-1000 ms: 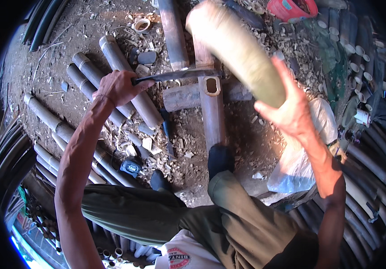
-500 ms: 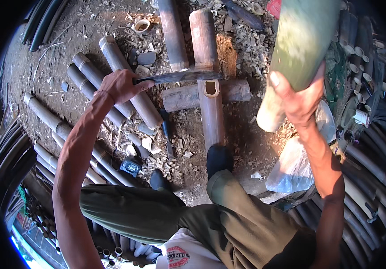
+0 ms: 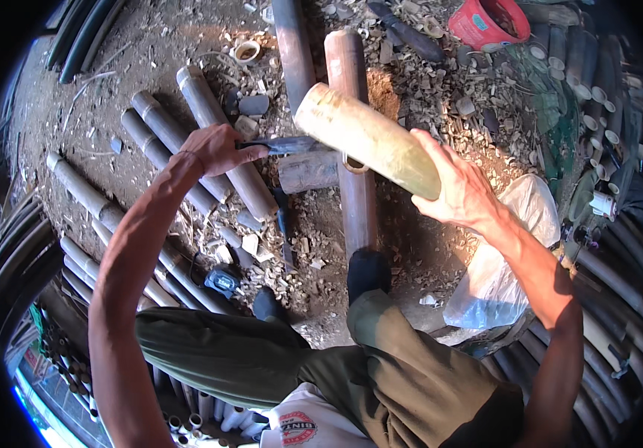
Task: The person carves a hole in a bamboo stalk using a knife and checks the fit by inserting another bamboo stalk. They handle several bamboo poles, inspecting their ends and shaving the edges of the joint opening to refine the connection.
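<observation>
My left hand (image 3: 215,149) grips the handle of a dark machete (image 3: 289,145), its blade pointing right. In my right hand (image 3: 462,183) is a thick, pale yellow-green length of bamboo (image 3: 366,134), slanted over the blade's far end and hiding it. Below them a brown bamboo tube (image 3: 357,213) runs away from me, with a cut opening (image 3: 353,166) partly covered by the pale piece. This tube lies across a short bamboo log (image 3: 308,172). My dark-shod right foot (image 3: 368,272) touches the tube's near end.
Several bamboo tubes (image 3: 224,138) lie on the left. A small blue-black tape measure (image 3: 221,280) sits near my left foot. Beside the right forearm lies a clear plastic bag (image 3: 489,280). A red bucket (image 3: 489,22) stands far right. Wood chips (image 3: 441,86) litter the dirt.
My right hand has brought the pale bamboo length down and left from its raised, upright position, over the blade. My left hand with the machete has shifted slightly right and nearer.
</observation>
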